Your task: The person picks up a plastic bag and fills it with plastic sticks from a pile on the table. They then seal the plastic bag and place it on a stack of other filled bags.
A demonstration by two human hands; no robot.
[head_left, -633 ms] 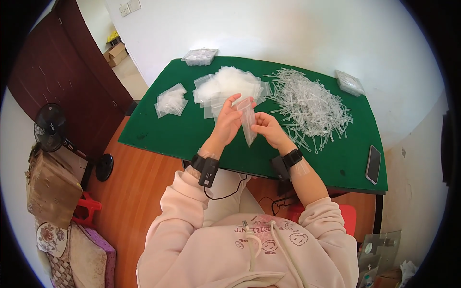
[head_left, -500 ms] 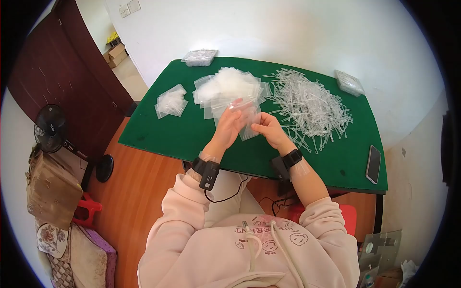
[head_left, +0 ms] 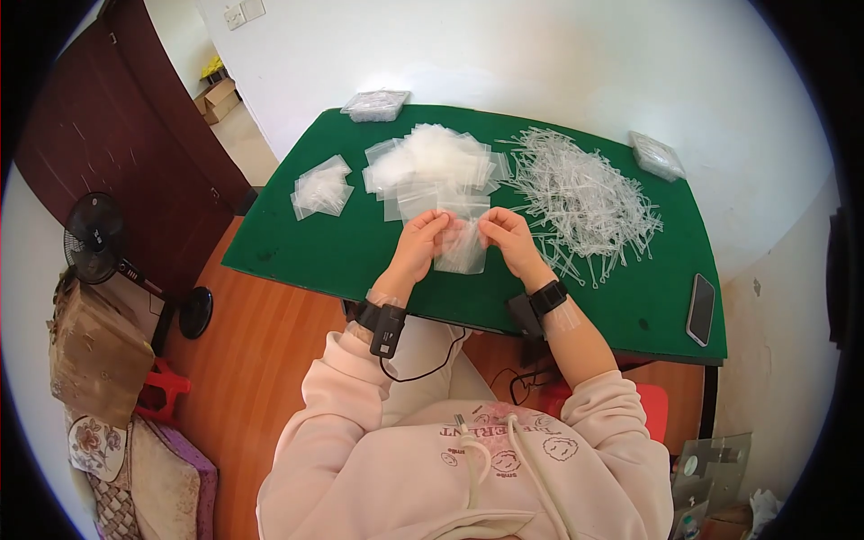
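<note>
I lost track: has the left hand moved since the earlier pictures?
Yes, slightly: the left hand has drawn back toward the near edge of the green table.

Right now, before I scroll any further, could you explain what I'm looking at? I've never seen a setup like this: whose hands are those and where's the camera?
Happily. There is no robot here, just a person using a bare left hand and right hand. A wide fisheye camera on the person's head looks down, so straight edges bend near the rim. A dark device is strapped at each wrist.

Both hands hold a clear plastic bag between them; I can't tell whether anything is inside. On the green tabletop lie a heap of clear bags, a smaller pile of bags to its left, a big pile of thin clear sticks to its right, and a phone near the right edge.
</note>
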